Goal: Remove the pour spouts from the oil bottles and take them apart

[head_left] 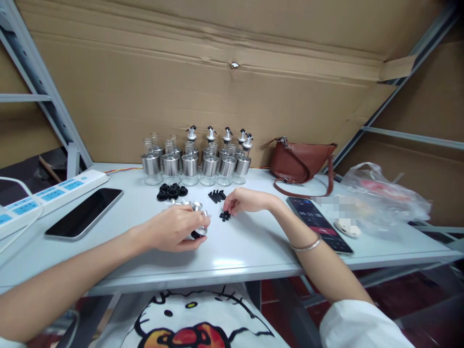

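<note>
My left hand [179,227] is closed around a silver pourer top [199,231] with a black base, low over the table's middle. More silver parts lie just behind its knuckles, partly covered. The fingertips of my right hand [241,200] are pressed together at a small pile of black caps [225,216]; whatever they pinch is too small to make out. Behind that pile lie several black levers [216,195]. Several round black stoppers [171,191] are heaped to the left. Glass bottles with steel sleeves [190,166] stand in rows at the back, the rear ones topped with silver pourers [211,133].
On the left are a white power strip [52,194] and a dark phone [87,212]. A brown bag [304,162], a phone with a timer [321,227], a white mouse [347,228] and a plastic bag [387,193] lie right. Cardboard [224,96] closes off the back.
</note>
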A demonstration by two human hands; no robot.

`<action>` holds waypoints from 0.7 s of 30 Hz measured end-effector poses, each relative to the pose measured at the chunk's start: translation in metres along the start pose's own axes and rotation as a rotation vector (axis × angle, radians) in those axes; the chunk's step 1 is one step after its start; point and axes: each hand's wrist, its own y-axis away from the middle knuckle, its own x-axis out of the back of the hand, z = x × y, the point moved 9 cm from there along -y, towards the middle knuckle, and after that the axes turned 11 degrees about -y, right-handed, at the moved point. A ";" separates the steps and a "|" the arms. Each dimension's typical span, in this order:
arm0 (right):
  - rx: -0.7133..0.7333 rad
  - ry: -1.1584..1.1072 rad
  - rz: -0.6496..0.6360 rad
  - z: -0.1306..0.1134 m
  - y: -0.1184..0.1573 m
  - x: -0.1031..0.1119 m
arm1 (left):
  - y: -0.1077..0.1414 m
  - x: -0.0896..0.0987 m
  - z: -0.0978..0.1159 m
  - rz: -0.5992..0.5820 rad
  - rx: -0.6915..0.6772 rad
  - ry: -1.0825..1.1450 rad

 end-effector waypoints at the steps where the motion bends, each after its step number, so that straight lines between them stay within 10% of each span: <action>1: -0.002 -0.005 -0.006 0.000 0.000 -0.001 | 0.000 0.000 0.000 0.001 -0.001 -0.001; 21: 0.314 0.141 -0.047 -0.030 0.004 -0.014 | 0.003 -0.005 -0.003 -0.035 0.022 -0.019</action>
